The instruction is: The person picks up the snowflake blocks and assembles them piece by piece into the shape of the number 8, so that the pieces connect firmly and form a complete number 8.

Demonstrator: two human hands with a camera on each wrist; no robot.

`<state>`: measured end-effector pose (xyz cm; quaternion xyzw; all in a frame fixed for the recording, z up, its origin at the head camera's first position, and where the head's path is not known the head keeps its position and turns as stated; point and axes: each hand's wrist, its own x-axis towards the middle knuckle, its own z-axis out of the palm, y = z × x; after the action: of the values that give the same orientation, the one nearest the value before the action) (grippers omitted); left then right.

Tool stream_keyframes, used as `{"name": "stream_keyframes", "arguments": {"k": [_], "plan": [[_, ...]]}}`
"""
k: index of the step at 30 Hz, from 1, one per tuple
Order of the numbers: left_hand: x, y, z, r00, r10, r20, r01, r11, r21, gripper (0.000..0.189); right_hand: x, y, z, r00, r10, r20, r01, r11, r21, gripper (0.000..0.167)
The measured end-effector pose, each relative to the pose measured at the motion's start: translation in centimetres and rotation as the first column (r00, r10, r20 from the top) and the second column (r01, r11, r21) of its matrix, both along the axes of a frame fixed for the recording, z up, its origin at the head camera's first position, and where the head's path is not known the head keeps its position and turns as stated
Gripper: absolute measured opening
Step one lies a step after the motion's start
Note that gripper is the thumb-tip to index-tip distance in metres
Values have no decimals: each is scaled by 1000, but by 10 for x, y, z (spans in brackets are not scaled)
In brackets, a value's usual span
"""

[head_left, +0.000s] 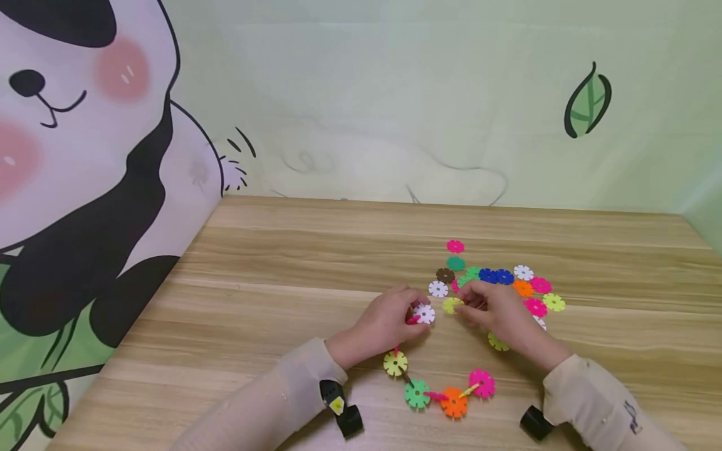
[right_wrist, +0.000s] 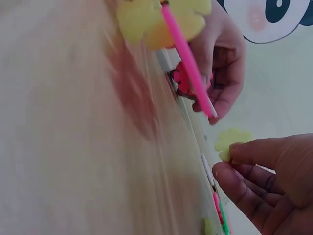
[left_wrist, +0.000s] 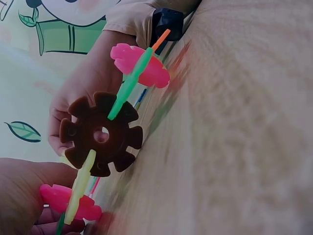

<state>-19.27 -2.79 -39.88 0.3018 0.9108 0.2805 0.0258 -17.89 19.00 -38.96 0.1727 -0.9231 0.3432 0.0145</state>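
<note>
My left hand (head_left: 389, 316) holds one end of a chain of notched plastic discs, by a pink disc (left_wrist: 51, 197) joined to a white disc (head_left: 425, 314). From there the chain hangs through a yellow disc (head_left: 395, 364), a brown disc (left_wrist: 83, 134), a green disc (head_left: 417, 394) and an orange disc (head_left: 454, 403) to a pink disc (head_left: 482, 384). To its right, my right hand (head_left: 499, 310) pinches a separate yellow disc (right_wrist: 230, 141) between thumb and finger. A small gap parts this disc from the white one.
Loose discs lie behind and around the right hand, among them a white disc (head_left: 438, 289), a brown disc (head_left: 445, 275), blue discs (head_left: 488, 275) and an orange disc (head_left: 523, 288). The wooden table (head_left: 271, 250) meets a painted wall (head_left: 350, 113) at the back.
</note>
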Motion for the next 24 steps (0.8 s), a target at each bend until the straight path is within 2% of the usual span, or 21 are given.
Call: {"name": "stream_keyframes", "arguments": {"k": [10,17,24], "plan": [[1,0,-1,1000,0,-17,0,1000,18,32,4,-9,-6,995,68,-79,-67,998,9,8],[1,1,-2,999,-16,-52,17,999,28,29,8,-13,-7,996,57,-71,-56,998,17,6],[2,1,0,999,-19,-48,21,999,31,28,11,-18,-14,986,61,-156,-62,998,0,9]]}}
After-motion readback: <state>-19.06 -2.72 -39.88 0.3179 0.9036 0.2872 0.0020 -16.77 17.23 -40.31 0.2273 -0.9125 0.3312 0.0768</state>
